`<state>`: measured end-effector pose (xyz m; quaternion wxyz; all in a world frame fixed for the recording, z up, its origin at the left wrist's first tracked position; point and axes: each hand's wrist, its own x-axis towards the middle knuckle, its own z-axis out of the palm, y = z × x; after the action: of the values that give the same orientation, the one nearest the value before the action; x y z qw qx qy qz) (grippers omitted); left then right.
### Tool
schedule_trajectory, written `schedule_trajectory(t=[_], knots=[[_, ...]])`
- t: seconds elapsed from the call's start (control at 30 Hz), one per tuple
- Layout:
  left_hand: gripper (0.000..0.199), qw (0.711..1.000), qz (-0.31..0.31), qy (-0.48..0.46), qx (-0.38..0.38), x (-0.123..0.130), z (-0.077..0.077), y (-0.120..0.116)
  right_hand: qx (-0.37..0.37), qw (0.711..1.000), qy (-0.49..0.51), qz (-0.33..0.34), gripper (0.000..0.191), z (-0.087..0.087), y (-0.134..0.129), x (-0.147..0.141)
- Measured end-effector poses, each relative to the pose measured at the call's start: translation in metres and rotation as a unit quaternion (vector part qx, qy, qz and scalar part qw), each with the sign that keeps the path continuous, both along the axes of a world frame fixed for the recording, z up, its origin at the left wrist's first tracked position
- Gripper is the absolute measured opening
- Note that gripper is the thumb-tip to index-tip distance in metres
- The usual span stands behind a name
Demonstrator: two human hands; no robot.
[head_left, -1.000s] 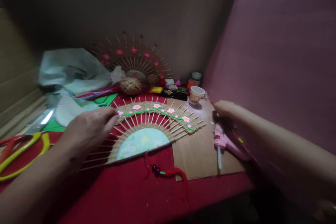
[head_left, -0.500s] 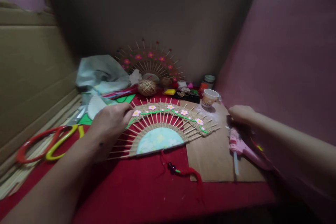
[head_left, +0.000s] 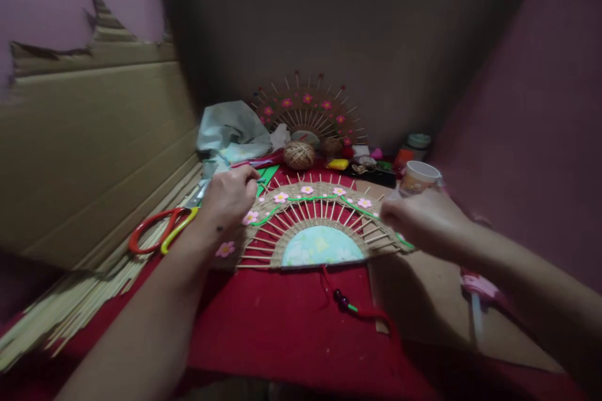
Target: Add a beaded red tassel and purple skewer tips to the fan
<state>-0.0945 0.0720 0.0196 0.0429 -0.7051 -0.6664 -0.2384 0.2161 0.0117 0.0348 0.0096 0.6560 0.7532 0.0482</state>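
Observation:
A half-round woven fan [head_left: 324,244] lies on the red cloth, with thin sticks, pink clay flowers, a green vine line and a pale blue centre. At its upper left edge, my left hand [head_left: 234,197] is closed in a pinch; a small dark green bit [head_left: 261,180] shows at the fingertips. Over the fan's right end, my right hand [head_left: 421,218] is closed, and whatever it may hold is hidden. A red tassel with dark beads [head_left: 342,301] trails from the fan's lower edge.
Red-and-yellow scissors [head_left: 157,232] and bundled sticks [head_left: 89,301] lie left. Behind stand a second fan [head_left: 308,100], a twine ball [head_left: 300,155] and a paper cup [head_left: 420,177]. A pink glue gun [head_left: 482,287] rests on cardboard [head_left: 437,291] at right.
My right hand has moved left, from beside the glue gun to the fan's right end. My left hand stays by the fan's left edge. The view has shifted, moving the scene rightward.

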Motion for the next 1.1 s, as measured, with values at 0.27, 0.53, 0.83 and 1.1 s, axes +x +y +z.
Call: schedule_trajectory(t=[0.27,0.53,0.83,1.1], knots=[[0.032,0.999,-0.01,0.026,-0.047,-0.005,-0.004,0.008,0.058,0.972,0.101,0.206,0.01,-0.041,-0.036,-0.072],[0.03,0.993,-0.017,0.047,-0.104,-0.013,-0.01,0.018,0.134,0.961,0.09,0.223,0.012,-0.062,-0.032,-0.08],[0.029,0.971,0.002,0.106,-0.216,0.011,-0.013,0.08,0.205,0.937,0.132,0.249,0.014,-0.072,-0.034,-0.078],[0.034,0.943,0.077,0.149,-0.289,0.036,-0.017,0.122,0.21,0.932,0.16,0.25,0.012,-0.075,-0.036,-0.078]])
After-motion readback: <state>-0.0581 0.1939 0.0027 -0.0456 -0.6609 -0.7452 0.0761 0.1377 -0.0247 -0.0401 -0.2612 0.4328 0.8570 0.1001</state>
